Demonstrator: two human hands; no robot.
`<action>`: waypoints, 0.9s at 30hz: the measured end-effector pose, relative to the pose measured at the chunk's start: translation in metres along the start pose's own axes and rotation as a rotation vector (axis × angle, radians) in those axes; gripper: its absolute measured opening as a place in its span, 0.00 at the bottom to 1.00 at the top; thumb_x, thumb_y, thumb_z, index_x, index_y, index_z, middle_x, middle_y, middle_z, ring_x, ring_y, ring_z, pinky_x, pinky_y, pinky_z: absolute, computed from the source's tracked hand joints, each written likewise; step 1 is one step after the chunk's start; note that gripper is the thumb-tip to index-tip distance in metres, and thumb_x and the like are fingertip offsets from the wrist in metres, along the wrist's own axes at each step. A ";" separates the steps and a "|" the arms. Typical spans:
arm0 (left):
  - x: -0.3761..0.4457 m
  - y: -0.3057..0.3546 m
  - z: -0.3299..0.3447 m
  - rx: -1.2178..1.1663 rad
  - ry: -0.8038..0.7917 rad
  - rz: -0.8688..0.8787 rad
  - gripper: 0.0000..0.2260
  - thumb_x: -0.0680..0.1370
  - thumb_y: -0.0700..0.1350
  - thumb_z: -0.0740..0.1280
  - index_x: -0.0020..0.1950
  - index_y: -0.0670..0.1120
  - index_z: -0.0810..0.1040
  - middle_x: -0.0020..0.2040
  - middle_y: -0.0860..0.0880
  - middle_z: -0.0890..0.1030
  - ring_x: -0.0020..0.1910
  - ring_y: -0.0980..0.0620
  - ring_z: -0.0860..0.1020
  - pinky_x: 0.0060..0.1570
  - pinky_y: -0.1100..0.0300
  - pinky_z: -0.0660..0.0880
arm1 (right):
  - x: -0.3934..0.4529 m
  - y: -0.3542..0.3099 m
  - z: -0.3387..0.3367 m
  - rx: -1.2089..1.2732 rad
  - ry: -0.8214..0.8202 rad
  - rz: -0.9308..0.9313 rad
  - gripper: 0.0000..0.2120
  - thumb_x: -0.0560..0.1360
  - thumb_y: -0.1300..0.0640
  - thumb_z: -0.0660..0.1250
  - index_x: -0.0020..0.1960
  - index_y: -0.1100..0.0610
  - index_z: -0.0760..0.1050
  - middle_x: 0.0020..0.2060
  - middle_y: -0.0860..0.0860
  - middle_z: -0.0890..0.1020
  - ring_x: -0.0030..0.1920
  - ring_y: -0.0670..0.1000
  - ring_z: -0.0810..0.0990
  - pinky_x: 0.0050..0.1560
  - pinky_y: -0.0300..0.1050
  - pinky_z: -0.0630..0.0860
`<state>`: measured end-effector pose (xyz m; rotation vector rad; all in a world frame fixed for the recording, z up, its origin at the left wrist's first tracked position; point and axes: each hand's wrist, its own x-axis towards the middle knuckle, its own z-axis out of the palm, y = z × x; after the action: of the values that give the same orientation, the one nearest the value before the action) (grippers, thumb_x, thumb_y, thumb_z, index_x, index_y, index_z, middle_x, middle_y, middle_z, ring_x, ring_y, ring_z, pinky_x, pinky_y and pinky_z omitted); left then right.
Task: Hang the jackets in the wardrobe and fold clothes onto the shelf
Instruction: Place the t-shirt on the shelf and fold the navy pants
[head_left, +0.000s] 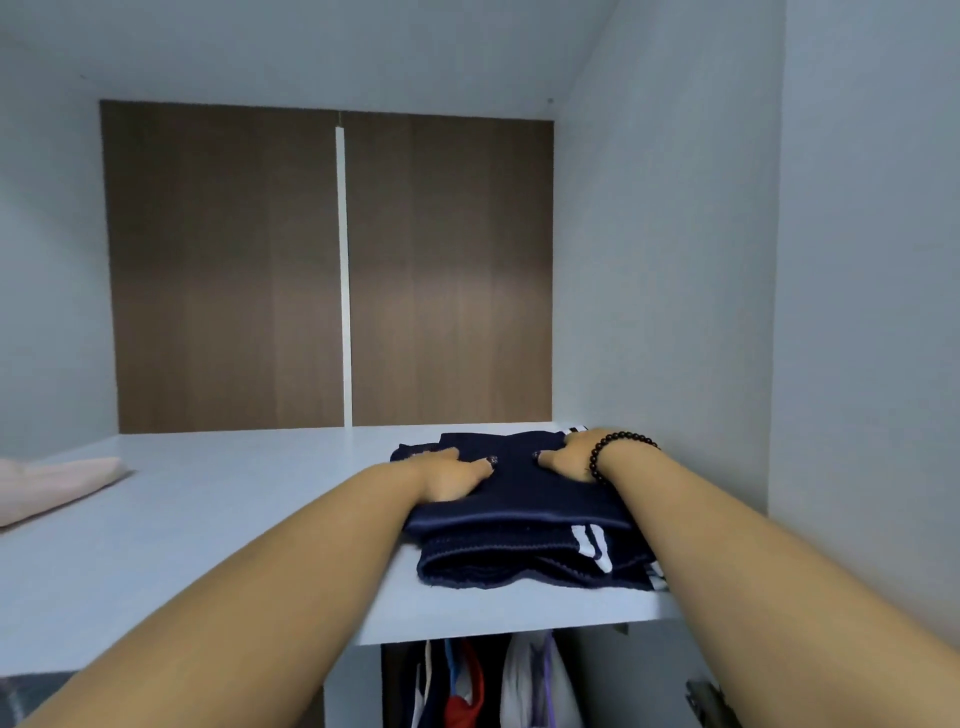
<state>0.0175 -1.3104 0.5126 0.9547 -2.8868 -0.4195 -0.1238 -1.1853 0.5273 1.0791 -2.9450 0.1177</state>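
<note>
Left hand (448, 475) and right hand (570, 457): both lie palm-down with fingers fairly flat on top of a folded navy garment (524, 525) with white stripes, pressing it, neither grip closed around the cloth; a dark bead bracelet (613, 452) circles the right wrist. The garment sits on the pale shelf (218, 519) near its front right corner, close to the right side wall. A folded pink cloth (57, 486) lies at the shelf's left edge, and hanging clothes (483, 686) show below the front edge.
</note>
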 end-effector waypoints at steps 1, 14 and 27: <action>-0.008 0.001 -0.001 -0.041 0.032 0.038 0.37 0.78 0.69 0.51 0.78 0.46 0.58 0.79 0.47 0.59 0.77 0.46 0.58 0.74 0.52 0.54 | -0.002 0.000 -0.001 -0.008 0.013 -0.007 0.34 0.78 0.35 0.49 0.77 0.56 0.57 0.77 0.54 0.57 0.75 0.56 0.60 0.73 0.50 0.59; -0.192 -0.001 0.002 -0.159 0.409 0.359 0.21 0.80 0.52 0.59 0.74 0.57 0.66 0.61 0.57 0.78 0.57 0.56 0.77 0.60 0.59 0.73 | -0.221 -0.020 0.009 0.519 0.542 -0.297 0.20 0.77 0.46 0.63 0.67 0.49 0.72 0.63 0.42 0.76 0.60 0.41 0.74 0.61 0.35 0.70; -0.382 -0.083 0.072 -0.049 0.322 0.541 0.21 0.81 0.52 0.58 0.75 0.57 0.64 0.67 0.58 0.74 0.56 0.54 0.77 0.60 0.58 0.73 | -0.464 -0.074 0.099 0.243 0.519 -0.190 0.19 0.80 0.44 0.55 0.70 0.43 0.64 0.66 0.37 0.67 0.61 0.38 0.67 0.60 0.30 0.65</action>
<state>0.3616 -1.1310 0.4270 0.1821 -2.6650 -0.2578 0.2812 -0.9494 0.4200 1.1350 -2.3965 0.6580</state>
